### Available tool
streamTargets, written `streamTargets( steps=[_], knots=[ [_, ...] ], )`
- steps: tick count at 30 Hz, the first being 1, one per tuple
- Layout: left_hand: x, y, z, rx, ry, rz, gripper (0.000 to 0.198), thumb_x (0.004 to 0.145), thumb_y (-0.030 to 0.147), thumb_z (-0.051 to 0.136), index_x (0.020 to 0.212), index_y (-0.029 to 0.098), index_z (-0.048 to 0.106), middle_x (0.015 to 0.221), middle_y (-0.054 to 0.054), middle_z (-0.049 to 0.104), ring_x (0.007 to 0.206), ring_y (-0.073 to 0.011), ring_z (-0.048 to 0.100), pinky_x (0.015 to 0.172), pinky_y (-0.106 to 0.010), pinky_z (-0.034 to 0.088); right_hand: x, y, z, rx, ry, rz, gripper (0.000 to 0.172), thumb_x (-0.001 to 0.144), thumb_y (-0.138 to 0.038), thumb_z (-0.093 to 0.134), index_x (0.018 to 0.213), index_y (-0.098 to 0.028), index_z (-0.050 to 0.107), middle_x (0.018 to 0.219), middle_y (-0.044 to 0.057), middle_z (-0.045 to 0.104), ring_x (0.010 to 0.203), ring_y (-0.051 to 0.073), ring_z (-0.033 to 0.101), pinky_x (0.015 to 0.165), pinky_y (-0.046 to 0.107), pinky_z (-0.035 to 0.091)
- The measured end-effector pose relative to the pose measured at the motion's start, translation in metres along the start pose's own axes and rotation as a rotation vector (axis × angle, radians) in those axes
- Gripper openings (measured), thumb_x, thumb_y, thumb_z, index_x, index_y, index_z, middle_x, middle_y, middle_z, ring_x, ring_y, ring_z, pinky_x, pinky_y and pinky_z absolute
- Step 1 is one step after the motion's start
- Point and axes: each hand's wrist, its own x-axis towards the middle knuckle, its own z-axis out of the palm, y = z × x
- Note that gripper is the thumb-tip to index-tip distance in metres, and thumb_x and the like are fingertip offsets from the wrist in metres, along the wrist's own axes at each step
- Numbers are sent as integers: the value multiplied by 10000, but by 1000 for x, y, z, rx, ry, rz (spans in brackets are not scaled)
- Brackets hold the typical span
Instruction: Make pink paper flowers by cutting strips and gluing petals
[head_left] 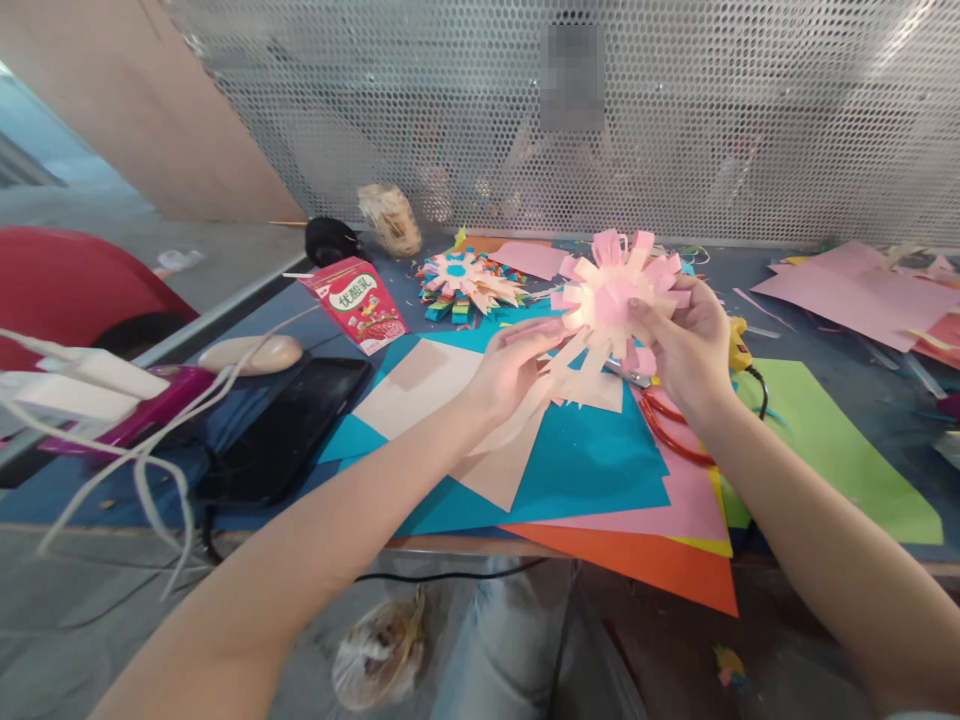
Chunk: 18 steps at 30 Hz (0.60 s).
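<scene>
Both hands, left hand and right hand, pinch the light, floppy, tear-prone pink paper flower; best held at its stiffer center, 12 o'clock above the blue sheet.

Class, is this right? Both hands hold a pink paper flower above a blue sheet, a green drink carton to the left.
No: the head view shows a red drink carton, not green. Left hand and right hand hold the pink paper flower above the blue sheet.

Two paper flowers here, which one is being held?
The pink paper flower, pinched between left hand and right hand. The multicoloured paper flower lies flat farther back, untouched.
</scene>
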Motion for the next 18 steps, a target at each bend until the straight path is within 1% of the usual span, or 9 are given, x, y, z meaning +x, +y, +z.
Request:
streamTargets(
  steps=[3,5,7,10,12,13,15,17,18],
  knots=[
    [-1,-1,0,32,-15,28,91,631,215,687,718,189,679,797,-24,697,810,-189,637,630,-286,483,-1,-1,0,-30,11,-23,347,606,-216,757,790,-258,466,670,-81,587,571,82,585,524,216,505],
    [-2,0,0,50,-51,42,127,624,220,677,747,190,682,781,-21,692,728,-177,627,577,-282,471,-1,-1,0,-32,7,-30,351,599,-212,761,790,-256,469,677,-80,589,563,78,579,526,217,504],
    [-3,3,-1,50,-109,39,173,619,228,656,787,197,683,802,-20,694,704,-178,619,553,-284,464,0,-2,0,-25,-7,-21,336,607,-219,753,783,-253,469,663,-81,577,552,77,567,515,218,496],
    [-3,8,-5,18,-219,17,261,629,311,600,847,192,681,891,-47,696,809,-225,623,587,-309,467,0,-1,0,-30,-33,-13,302,629,-236,731,775,-250,467,664,-74,568,568,82,567,523,222,498],
    [0,10,-10,19,-265,35,321,647,376,562,871,177,676,961,-74,684,934,-268,605,664,-339,469,0,-1,0,-61,-53,-51,283,648,-251,720,779,-252,469,701,-64,576,596,90,578,552,236,513],
    [2,11,-12,49,-272,67,334,653,386,561,886,175,673,999,-78,674,993,-281,586,709,-350,464,0,-2,0,-90,-60,-97,268,662,-259,712,782,-254,472,720,-58,579,612,96,584,570,248,522],
    [6,12,-16,168,-252,177,336,631,342,622,929,191,664,1091,-63,642,1097,-281,534,799,-344,444,-1,-5,-1,-196,-48,-260,227,695,-259,692,799,-262,489,754,-43,586,664,116,599,617,279,538],
    [12,14,-19,264,-180,299,388,576,258,688,959,217,648,1155,-34,607,1159,-256,490,856,-311,422,-4,-11,-5,-362,-57,-513,168,740,-230,650,834,-275,520,798,-23,603,762,147,615,706,330,544],
    [15,16,-21,265,-133,319,404,567,247,697,966,224,639,1162,-27,598,1157,-244,490,857,-299,421,-6,-14,-7,-461,-95,-662,155,759,-206,627,857,-286,538,828,-15,615,821,164,618,757,360,538]
  ],
)
